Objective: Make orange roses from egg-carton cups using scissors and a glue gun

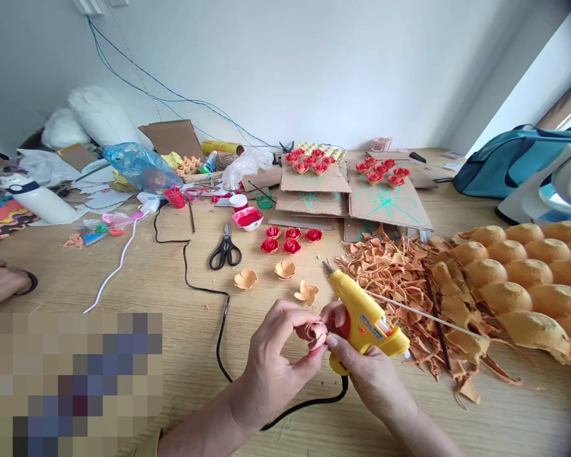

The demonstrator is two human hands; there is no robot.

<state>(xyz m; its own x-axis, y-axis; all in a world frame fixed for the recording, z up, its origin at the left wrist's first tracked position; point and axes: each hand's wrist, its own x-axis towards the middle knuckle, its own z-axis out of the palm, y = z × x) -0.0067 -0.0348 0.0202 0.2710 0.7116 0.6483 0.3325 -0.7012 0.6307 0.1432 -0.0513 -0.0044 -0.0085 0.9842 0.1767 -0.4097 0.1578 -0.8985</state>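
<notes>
left grip point(278, 346): thumb and fingers pinched on a small pinkish-orange pulp rosette point(315, 333), held above the wood-grain worktop point(188, 355). right grip point(374, 377): thumb at the rosette too, hand wrapped round a yellow plastic glue gun point(361, 311); exact hold partly hidden.

just beyond: three pale-orange petalled pieces point(246, 279), five red rosettes point(292, 246), then a white bowl point(248, 220) with red paint inside. red plastic cup point(174, 197), clear green cup point(263, 200): can't make out contents. crumpled blue plastic bag point(136, 166): something inside, unclear.

orange pulp egg tray point(526, 273) cut off at right edge, orange scraps point(394, 273) heaped beside it. black cord point(309, 404) disappears under left forearm. another person's hand point(2, 285) cropped at left edge; pixelated block hides lower left.
</notes>
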